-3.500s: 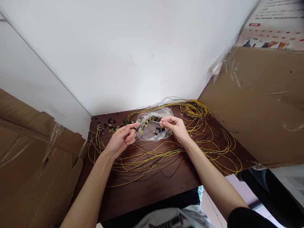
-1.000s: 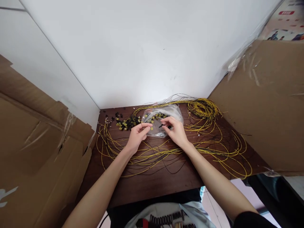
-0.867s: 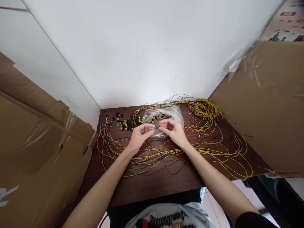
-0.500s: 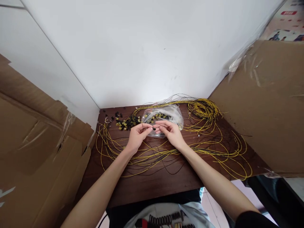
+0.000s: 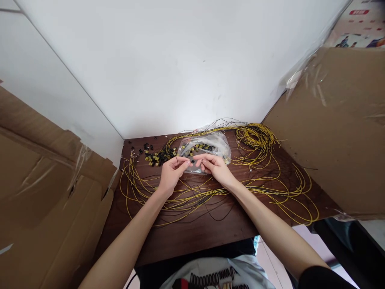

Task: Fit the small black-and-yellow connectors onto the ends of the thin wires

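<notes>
My left hand (image 5: 173, 170) is closed in a pinch on a thin black wire, with a small black part (image 5: 192, 161) at its fingertips. The wire runs up behind the fingers. Facing it, my right hand (image 5: 215, 166) has its index finger stretched towards that part and its other fingers loosely bent and apart. Both hands are above the near edge of a clear plastic bag (image 5: 222, 145) with small yellow-and-black pieces in it. Left of the bag lies a pile of similar yellow-and-black pieces (image 5: 154, 159).
A coil of yellow and black wires (image 5: 258, 140) lies at the back right of the brown table (image 5: 192, 237). More loose wires (image 5: 207, 193) stretch across under my forearms. Small black bits (image 5: 146, 146) are scattered at the back left. Cardboard (image 5: 331, 132) stands at both sides, before a white wall.
My right fingers have spread and drawn slightly away from the small black part. My left hand keeps its pinch. The whole view has shifted a little.
</notes>
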`<state>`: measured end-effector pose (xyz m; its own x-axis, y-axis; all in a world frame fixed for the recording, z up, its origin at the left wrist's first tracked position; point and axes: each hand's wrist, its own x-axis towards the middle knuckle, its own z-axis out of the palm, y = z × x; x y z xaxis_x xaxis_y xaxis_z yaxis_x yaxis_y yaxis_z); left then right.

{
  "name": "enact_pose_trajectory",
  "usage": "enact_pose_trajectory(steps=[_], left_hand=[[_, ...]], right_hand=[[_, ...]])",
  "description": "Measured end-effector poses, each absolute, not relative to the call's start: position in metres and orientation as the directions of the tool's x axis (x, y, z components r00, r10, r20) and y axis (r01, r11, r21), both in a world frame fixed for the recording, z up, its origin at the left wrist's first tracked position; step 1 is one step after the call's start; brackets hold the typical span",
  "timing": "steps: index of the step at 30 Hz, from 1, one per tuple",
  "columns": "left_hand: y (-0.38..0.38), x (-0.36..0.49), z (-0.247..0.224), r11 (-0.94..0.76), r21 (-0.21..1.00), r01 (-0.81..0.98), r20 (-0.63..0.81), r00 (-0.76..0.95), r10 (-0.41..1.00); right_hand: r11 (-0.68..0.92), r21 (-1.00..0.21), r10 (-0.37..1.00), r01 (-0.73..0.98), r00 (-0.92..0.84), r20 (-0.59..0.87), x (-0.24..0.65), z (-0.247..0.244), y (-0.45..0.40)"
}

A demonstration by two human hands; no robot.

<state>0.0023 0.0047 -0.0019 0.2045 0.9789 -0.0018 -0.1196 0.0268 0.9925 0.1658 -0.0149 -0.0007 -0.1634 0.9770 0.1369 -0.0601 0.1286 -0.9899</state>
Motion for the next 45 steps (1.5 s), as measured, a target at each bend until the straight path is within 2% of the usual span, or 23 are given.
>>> enact_pose_trajectory(steps=[6,14,21,30,37,45], left_hand=[[0.003,0.002,0.001,-0.006,0.996,-0.093,0.02,0.147,0.989],[0.003,0.002,0.001,-0.031,0.998,-0.057,0.039,0.138,0.99],[0.003,0.002,-0.001,-0.075,0.996,-0.038,0.08,0.154,0.985],[0.004,0.002,-0.006,-0.162,0.986,0.027,0.155,0.174,0.972],[0.004,-0.001,-0.009,-0.271,0.94,0.209,0.234,0.185,0.955],[0.003,-0.001,-0.009,-0.333,0.902,0.276,0.284,0.202,0.937]], right_hand=[[0.139,-0.98,0.984,-0.145,-0.094,0.154,0.165,-0.002,-0.014],[0.042,-0.977,0.995,-0.208,-0.085,0.06,0.166,-0.006,-0.013],[0.172,-0.954,0.979,-0.246,-0.065,0.193,0.164,0.001,-0.018],[0.172,-0.955,0.974,-0.242,-0.102,0.201,0.162,-0.003,-0.017],[0.203,-0.956,0.969,-0.212,-0.096,0.227,0.163,-0.007,-0.017],[0.143,-0.982,0.988,-0.121,-0.046,0.15,0.162,-0.01,-0.016]])
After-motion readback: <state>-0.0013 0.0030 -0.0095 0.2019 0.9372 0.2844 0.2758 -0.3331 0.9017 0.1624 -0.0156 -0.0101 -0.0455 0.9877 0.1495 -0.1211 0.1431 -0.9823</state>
